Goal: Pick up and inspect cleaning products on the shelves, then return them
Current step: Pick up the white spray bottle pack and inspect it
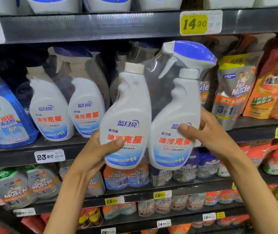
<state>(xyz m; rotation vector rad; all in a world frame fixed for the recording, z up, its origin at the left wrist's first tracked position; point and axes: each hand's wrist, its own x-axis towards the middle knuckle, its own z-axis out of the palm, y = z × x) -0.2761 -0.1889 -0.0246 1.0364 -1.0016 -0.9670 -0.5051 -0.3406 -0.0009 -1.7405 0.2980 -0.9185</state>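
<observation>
Holding a shrink-wrapped twin pack of degreaser spray bottles (150, 119) off the middle shelf (25, 154), we judge ourselves mid-inspection. Our left hand (99, 149) wraps the capped bottle's base, thumb across its label; our right hand (207, 129) grips the trigger bottle's side. Next, we reckon, comes sliding it into the gap beside the matching twin pack (67, 105). Supermarket shelving, price tags (194, 23).

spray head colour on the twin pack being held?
Blue top over a white trigger, on the twin pack's spray head; head view.
</observation>
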